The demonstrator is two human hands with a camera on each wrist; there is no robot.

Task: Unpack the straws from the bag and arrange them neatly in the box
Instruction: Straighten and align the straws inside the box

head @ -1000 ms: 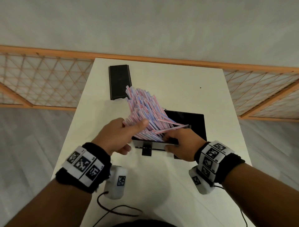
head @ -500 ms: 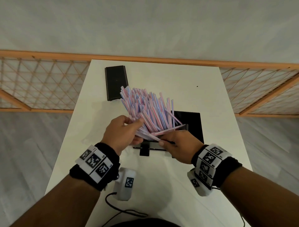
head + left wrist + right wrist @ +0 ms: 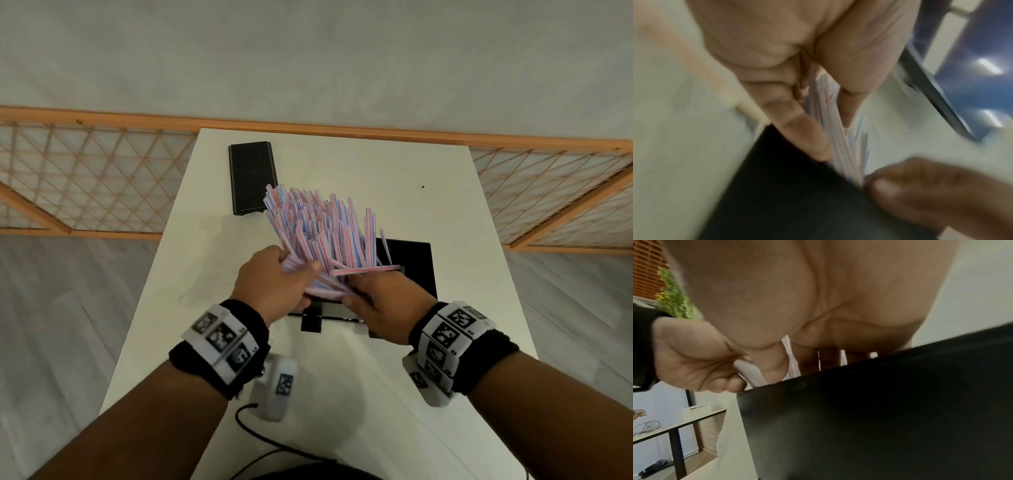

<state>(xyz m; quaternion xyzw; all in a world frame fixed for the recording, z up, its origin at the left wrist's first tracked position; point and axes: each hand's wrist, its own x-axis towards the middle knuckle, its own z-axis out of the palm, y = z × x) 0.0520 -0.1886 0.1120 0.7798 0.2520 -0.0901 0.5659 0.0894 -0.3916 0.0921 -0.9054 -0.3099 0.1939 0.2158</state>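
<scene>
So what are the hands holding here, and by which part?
Both hands grip one bundle of straws at its near, lower end: the left hand from the left, the right hand from the right.

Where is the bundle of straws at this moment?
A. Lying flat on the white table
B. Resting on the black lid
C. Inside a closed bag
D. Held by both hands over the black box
D: the left hand and right hand grip the straws above the box.
</scene>
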